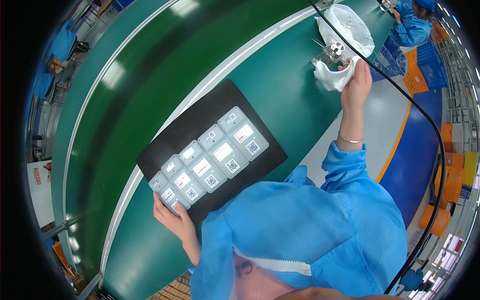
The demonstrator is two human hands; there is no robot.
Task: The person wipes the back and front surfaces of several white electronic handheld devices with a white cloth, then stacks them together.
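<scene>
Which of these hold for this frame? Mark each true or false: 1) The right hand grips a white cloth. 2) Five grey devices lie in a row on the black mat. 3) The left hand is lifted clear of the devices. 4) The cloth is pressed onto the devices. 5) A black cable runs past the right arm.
1) True: the right hand grips the white cloth.
2) True: five grey devices lie in a row on the black mat.
3) False: the left hand holds the end device of the row.
4) False: the cloth is far from them, beside a small metal-topped container.
5) True: the black cable curves past that arm.
</scene>
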